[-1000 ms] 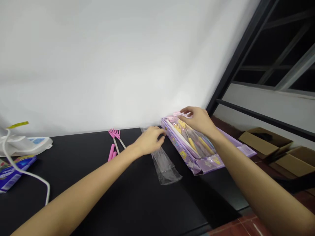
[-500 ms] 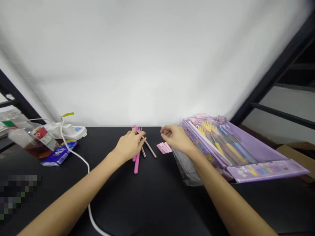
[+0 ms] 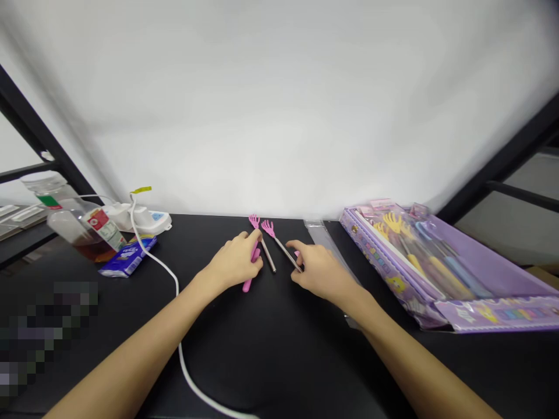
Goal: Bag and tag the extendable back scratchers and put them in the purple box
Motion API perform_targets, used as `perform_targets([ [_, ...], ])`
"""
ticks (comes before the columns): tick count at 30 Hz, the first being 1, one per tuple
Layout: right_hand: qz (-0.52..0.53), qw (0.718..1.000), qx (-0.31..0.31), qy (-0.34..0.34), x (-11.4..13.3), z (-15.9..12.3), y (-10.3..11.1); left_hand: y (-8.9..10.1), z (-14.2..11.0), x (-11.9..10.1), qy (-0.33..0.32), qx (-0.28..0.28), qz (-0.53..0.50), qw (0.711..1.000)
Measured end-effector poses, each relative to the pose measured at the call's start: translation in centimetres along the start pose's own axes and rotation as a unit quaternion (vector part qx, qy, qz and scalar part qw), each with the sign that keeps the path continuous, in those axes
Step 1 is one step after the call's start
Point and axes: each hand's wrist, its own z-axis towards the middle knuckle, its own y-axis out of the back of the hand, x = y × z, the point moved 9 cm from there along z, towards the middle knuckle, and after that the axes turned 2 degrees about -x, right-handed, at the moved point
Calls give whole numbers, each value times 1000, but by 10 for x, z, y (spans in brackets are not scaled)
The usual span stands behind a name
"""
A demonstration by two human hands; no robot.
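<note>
Behind everything we see a plain white wall, and below it a broad black bench. On the right lies an open purple cardboard box with cartoon prints, holding yellow and blue hand-shaped back scratchers under clear plastic. Our two bare hands reach over the middle of the bench. Our left hand bends its fingers over a pink tubular handle, which emerges beneath them; we cannot tell how firmly they grasp it. Our right hand curves around the lower end of a silver rod, thumb below and index finger above; whether they pinch it we cannot tell.

At the left stands a tilted clear plastic bottle of brown liquid, near a white plastic power strip. A white cable curves down the bench, crossing a blue glossy packet. A flat clear plastic sleeve lies between our right hand and the box, partly hidden by our arm.

Smallest are two pink-headed silver scratchers between our hands: the left scratcher lies just beside our left fingers, and the right scratcher slants down to our right fingers.
</note>
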Motion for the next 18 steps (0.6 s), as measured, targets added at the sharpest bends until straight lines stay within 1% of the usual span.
perform_targets([
  [4,43,995,74,-55,-14,-4,-2,0,4,7,8,-8,-39,999],
  [6,66,992,84,-70,-17,-4,-2,0,5,9,19,-16,-48,999],
  [9,82,991,65,-84,-21,-1,2,-3,4,9,22,-20,-21,999],
  [12,92,991,39,-91,-23,3,8,-11,3,6,8,9,-2,1000],
  [14,115,988,27,-98,-26,4,12,-14,3,3,-9,22,-26,999],
  [16,170,978,23,-119,-31,5,14,-15,4,1,-23,24,-70,997],
  [18,256,955,24,-150,-37,5,12,-16,6,1,-27,13,-109,994],
])
